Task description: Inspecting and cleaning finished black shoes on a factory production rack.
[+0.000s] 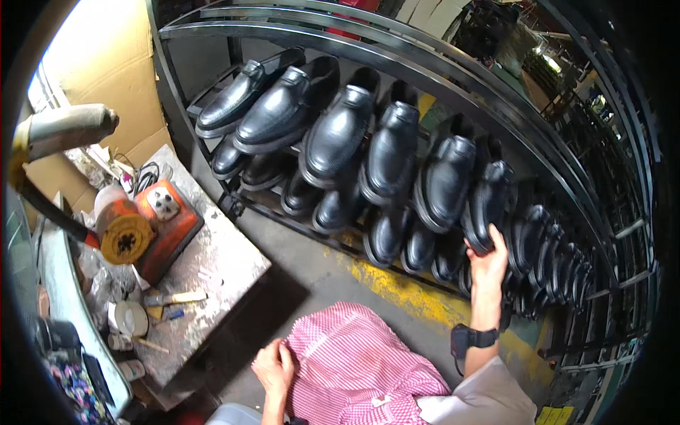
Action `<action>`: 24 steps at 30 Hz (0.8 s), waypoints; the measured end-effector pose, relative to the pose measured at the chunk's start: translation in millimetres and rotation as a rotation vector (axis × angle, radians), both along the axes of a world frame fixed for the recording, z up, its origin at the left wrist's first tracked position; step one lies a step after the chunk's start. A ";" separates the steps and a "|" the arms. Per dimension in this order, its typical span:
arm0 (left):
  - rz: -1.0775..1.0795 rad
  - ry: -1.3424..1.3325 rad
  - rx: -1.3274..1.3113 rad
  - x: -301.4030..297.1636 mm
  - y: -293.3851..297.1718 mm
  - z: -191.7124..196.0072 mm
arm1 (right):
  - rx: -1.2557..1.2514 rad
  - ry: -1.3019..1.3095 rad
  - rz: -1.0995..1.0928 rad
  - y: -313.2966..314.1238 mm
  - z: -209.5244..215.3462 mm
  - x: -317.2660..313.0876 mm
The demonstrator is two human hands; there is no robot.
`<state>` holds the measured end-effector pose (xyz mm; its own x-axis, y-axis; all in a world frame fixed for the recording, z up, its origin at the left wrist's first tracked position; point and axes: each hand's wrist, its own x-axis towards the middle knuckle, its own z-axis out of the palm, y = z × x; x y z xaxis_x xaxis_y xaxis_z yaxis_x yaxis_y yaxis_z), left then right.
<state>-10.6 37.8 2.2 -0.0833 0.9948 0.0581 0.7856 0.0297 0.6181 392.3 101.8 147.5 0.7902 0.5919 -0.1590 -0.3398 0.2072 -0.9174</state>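
Observation:
My right hand (489, 263) reaches out to the rack and grips the toe of a black leather shoe (491, 195), with its fingers around the front edge of the sole. That shoe stands in the upper row, its toe pointing toward me. My left hand (275, 367) hangs low beside the pink checked apron (354, 354) on my lap. Its fingers are curled together, and nothing shows in them. Other black slip-on shoes, such as one large shoe (340, 131), line up to the left of the gripped one.
The metal rack (333, 39) carries shoes on two levels and curves away to the right. At left, a stained worktable (237, 258) holds an orange machine (166, 219), a brush (185, 298) and small containers. A yellow stripe (397, 287) marks the floor below the rack.

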 end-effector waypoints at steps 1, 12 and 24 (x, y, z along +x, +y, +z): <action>-0.030 -0.024 -0.044 1.4 8.5 -4.4 | -0.015 0.039 -0.007 -0.7 -0.9 6.4; -0.383 -0.339 -0.520 22.0 99.0 15.5 | -0.619 -0.149 -0.072 -31.4 28.6 0.8; -0.227 -0.956 -0.767 52.8 144.4 239.0 | -0.453 0.311 -0.355 -100.3 155.6 0.1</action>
<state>42.2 182.2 241.2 0.4057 0.7424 -0.5331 0.0655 0.5581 0.8271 392.4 1.5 303.1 0.8023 0.1246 -0.5838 -0.5852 -0.0286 -0.8103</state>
